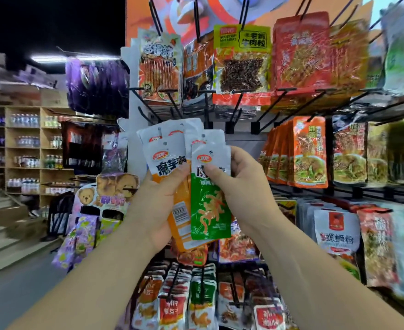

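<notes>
Packets fill the middle of the frame: left hand [148, 210] grips a fanned stack of orange packets [179, 210], right hand [241, 186] pinches the green packet [209, 210] overlapping them, before a rack of hanging snacks [310, 153]

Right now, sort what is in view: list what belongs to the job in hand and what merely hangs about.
In the job: left hand, gripping the orange packet; right hand, pinching the green packet; the white-topped packets fanned behind them.
Just about: yellow-topped packet hanging above; bear-printed packs; bottles on the far shelves.
</notes>
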A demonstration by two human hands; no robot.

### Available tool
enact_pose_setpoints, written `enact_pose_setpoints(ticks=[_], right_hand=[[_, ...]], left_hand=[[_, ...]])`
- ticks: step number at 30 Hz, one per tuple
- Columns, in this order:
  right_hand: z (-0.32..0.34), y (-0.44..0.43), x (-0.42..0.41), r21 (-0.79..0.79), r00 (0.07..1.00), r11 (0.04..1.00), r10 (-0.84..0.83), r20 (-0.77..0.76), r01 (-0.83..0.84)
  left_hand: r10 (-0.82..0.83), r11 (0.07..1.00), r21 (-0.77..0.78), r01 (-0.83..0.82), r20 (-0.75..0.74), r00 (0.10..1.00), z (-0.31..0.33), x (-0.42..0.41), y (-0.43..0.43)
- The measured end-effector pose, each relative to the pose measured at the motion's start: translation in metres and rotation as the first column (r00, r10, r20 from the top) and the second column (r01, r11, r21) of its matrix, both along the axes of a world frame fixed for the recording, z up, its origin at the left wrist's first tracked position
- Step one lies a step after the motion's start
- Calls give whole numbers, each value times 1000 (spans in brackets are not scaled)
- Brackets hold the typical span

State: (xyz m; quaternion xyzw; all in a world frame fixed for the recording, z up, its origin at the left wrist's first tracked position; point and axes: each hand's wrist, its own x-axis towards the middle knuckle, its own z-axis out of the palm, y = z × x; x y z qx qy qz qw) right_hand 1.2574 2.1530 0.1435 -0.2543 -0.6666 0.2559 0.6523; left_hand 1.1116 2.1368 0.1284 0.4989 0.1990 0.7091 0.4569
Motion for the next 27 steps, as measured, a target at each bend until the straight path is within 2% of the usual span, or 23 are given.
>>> enact_pose_setpoints(ticks=[2,7,11,16,21,27], right_hand=[[-2,1,-2,-27,1000,1000,-6,-9,5],[-2,2,-9,15,1000,1000,-13,8,13],[-3,4,-14,2,999,1000,14,-48,-14],[0,15,-14,-43,995,997,-61,-79,58],[9,24,-13,-39,978,977,-208,35,209],[42,47,0,-39,955,956,-292,-50,290]], left_hand=[[19,1000,23,-19,-20,1000,1,-5,4],[37,999,22,-37,-32,999,1,-9,10],[39,999,27,-38,-37,999,3,-11,12],[135,991,28,-133,-71,988,6,-24,23],[273,962,46,-269,-110,956,11,-36,37],[347,938,45,-344,-136,928,19,-60,51]])
